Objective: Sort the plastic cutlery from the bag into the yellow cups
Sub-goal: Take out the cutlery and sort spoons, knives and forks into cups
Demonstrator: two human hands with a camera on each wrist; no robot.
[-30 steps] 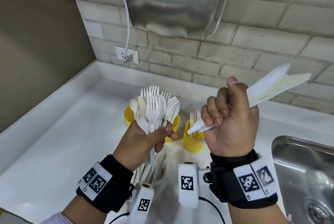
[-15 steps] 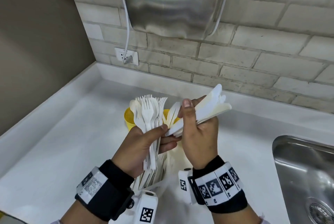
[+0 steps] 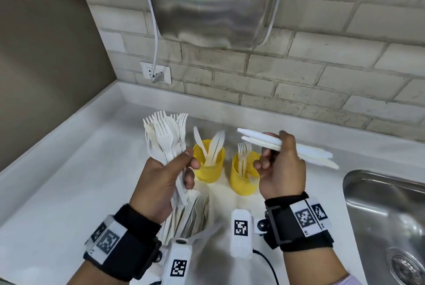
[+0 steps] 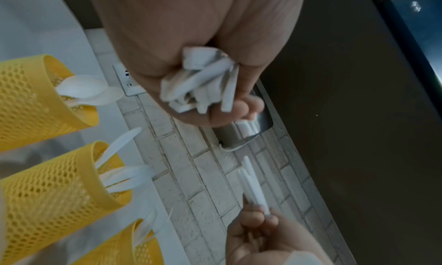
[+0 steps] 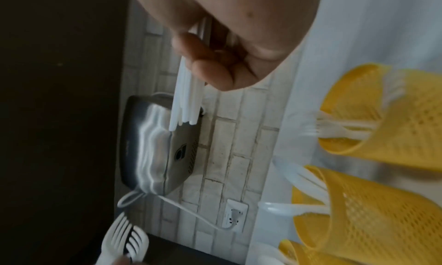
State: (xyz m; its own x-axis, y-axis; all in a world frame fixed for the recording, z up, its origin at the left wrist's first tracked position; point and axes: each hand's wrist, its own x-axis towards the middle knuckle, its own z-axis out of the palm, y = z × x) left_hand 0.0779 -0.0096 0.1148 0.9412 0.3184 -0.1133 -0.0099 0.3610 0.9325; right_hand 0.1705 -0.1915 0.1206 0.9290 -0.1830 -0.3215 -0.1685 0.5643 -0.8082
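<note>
While left hand point(image 3: 161, 181) grips forks point(image 3: 164, 134), right hand point(image 3: 281, 169) pinches knives point(image 3: 259, 140) above cups point(image 3: 243, 175).

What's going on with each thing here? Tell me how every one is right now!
Left hand: grips a bunch of forks, tines up.
Right hand: pinches a stack of knives, held level.
Knife cup: upright, knives in it.
Fork cup: upright, forks in it.
Spoon cup: spoons in it.
Bag: open, cutlery inside.
Dryer: plugged in.
</note>
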